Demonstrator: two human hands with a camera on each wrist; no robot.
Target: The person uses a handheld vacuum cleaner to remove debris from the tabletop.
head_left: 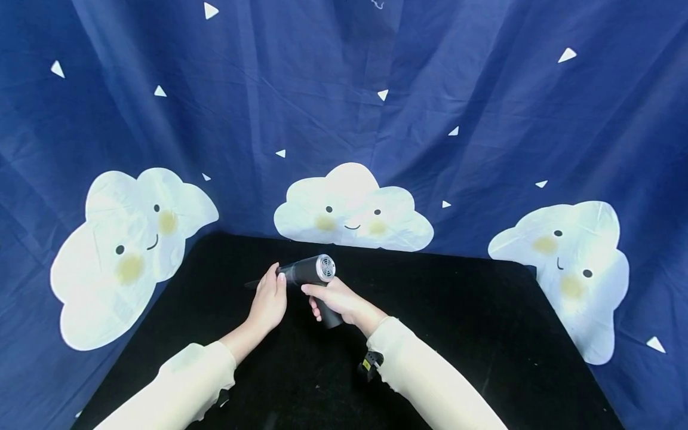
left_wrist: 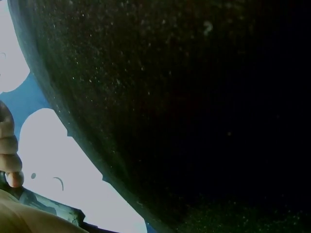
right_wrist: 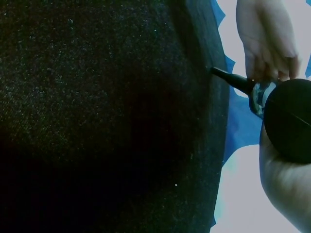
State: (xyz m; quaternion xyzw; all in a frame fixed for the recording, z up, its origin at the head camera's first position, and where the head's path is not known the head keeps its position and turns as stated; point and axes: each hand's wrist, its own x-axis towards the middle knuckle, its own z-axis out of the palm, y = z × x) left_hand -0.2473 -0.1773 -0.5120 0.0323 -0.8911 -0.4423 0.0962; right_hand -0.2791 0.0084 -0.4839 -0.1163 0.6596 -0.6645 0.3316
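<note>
A small dark handheld blower [head_left: 314,272], pistol-shaped with a silver grilled rear end, is held above the black table [head_left: 457,334]. My right hand [head_left: 335,300] grips its handle from the right. My left hand [head_left: 270,295] holds the front of its barrel, where a thin black nozzle [head_left: 252,284] points left. In the right wrist view the nozzle [right_wrist: 231,78] sticks out under the left hand [right_wrist: 266,41], and the blower's round dark body [right_wrist: 290,119] fills the right edge. The left wrist view shows only my curled fingers [left_wrist: 8,150] and a sliver of the blower [left_wrist: 46,204].
A dark blue cloth with white smiling clouds [head_left: 352,209] hangs behind and around the table. The black tabletop carries nothing else in view. Its edges run close to the cloth at left and right.
</note>
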